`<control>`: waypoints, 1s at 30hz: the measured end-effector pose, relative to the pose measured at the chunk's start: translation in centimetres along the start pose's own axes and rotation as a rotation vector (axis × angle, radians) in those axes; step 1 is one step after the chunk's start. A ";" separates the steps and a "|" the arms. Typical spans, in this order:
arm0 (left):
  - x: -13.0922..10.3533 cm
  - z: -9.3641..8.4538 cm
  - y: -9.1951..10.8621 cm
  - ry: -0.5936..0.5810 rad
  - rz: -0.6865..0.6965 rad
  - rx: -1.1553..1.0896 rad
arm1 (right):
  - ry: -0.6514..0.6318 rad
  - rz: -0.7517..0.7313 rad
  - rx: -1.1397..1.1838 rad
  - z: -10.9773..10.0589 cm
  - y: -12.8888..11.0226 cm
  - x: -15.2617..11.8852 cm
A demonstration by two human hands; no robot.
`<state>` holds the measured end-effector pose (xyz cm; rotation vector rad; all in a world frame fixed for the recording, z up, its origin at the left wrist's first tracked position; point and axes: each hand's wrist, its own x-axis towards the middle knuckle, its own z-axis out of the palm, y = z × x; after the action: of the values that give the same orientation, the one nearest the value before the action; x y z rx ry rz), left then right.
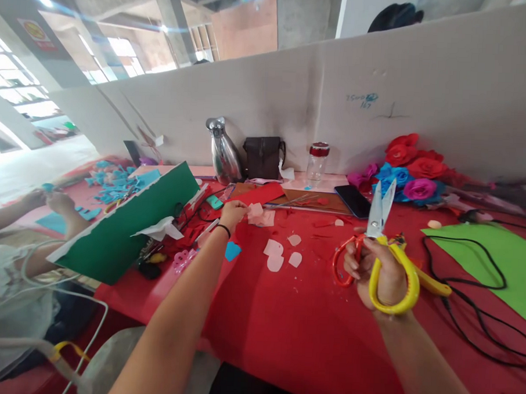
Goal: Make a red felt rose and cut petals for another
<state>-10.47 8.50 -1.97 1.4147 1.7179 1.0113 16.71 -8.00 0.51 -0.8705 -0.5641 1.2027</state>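
Observation:
Scissors (378, 216) with one yellow and one orange-red handle are in my right hand (379, 277), their blades apart and pointing up. My left hand (235, 214) reaches out over the red table, its fingers pinched at the edge of some pale pink paper pieces (256, 212). Whether a piece is between the fingertips is too small to tell. Several cut pink petals (274, 262) lie on the red surface between my hands, and a blue scrap (233, 251) is beside my left forearm.
A green board (131, 226) stands at the left, with a person's hands (56, 202) and blue paper beyond it. Behind are a steel jug (223, 152), black bag (263, 157), glass jar (317, 163) and phone (352, 201). Paper flowers (421, 169) and a black cable (477, 285) are at right.

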 end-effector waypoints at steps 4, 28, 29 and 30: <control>-1.3 -0.3 1.4 -0.036 0.050 -0.128 | -0.011 0.019 -0.006 0.0 0.0 -0.1; -7.4 5.8 1.8 -0.302 0.224 -0.359 | -0.158 0.012 -2.014 -1.1 1.1 -1.2; -7.4 5.7 1.7 -0.297 0.228 -0.343 | -0.167 0.009 -2.057 -1.0 0.7 -1.6; -7.3 5.7 1.6 -0.293 0.235 -0.341 | -0.173 -0.005 -2.102 -0.7 0.4 -1.9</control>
<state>-3.48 2.29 -2.95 1.4734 1.1281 1.0976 16.53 -9.99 -0.09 -2.4071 -2.0355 0.2320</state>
